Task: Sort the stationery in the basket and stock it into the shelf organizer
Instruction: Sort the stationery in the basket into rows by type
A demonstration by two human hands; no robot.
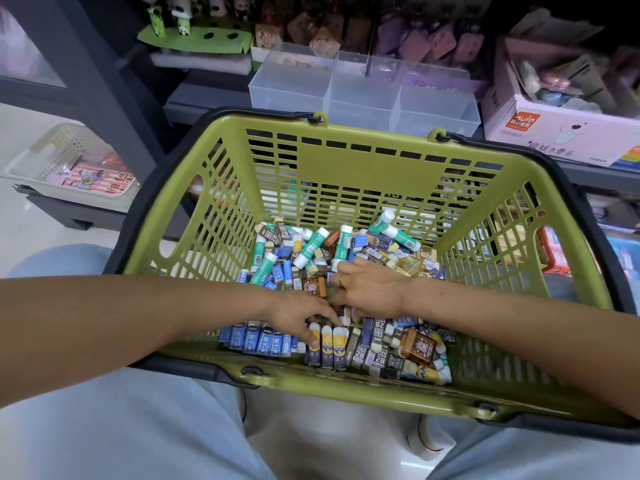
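Observation:
A green plastic basket (346, 161) rests on my lap, holding several erasers and teal glue sticks (313, 244). Along its near wall stand a row of blue erasers (258, 339) and three navy-and-yellow erasers (327, 346). My left hand (299, 315) lies on that yellow row, fingers spread over the tops. My right hand (369, 289), with a ring on it, reaches in beside it and pinches a small navy-and-white eraser (345, 315) at its fingertips. A clear organizer (363, 88) with three open compartments stands on the shelf behind the basket.
A pink-white carton (554, 126) of goods stands right of the organizer. Panda figures on a green stand (194, 38) and plush items fill the shelf behind. A white perforated basket (69, 164) sits on a low shelf at left. The white floor shows below my knees.

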